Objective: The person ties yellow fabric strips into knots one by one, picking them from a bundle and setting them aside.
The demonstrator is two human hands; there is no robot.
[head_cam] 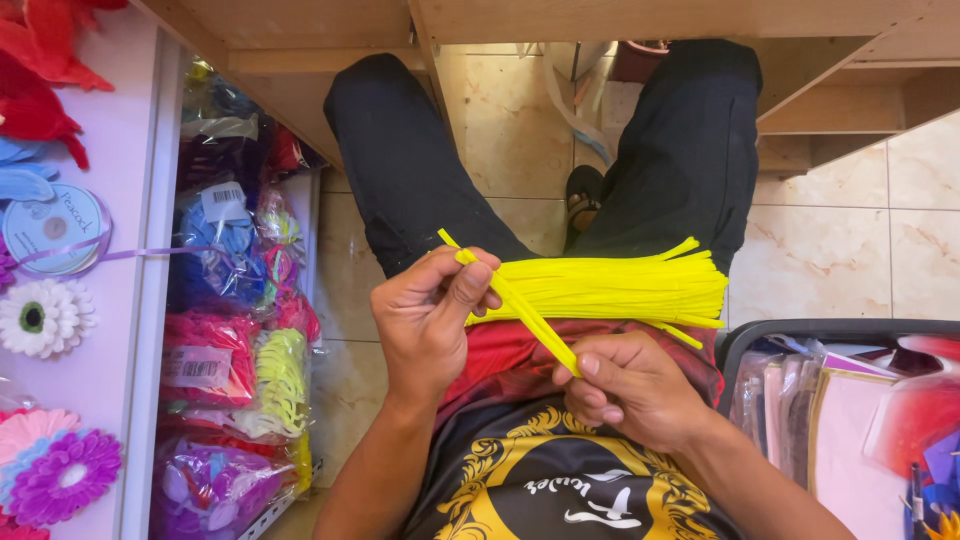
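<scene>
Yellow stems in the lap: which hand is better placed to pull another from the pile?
Probably the right hand. It pinches only the low end of the held stems and sits just below the pile; the left hand is wrapped around their top.

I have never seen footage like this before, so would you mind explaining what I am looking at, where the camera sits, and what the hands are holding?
There is one picture, taken by a camera worn on a person's head and looking down at their own lap, so you see a seated person's arms, black trousers and tiled floor. No machine is involved, only two bare hands. The left hand and the right hand each pinch an end of a few yellow pipe cleaners. A larger bundle of yellow pipe cleaners lies across the lap. On the left, a shelf holds bagged craft supplies, and fabric flowers and a ribbon spool lie on a pink table.
</scene>
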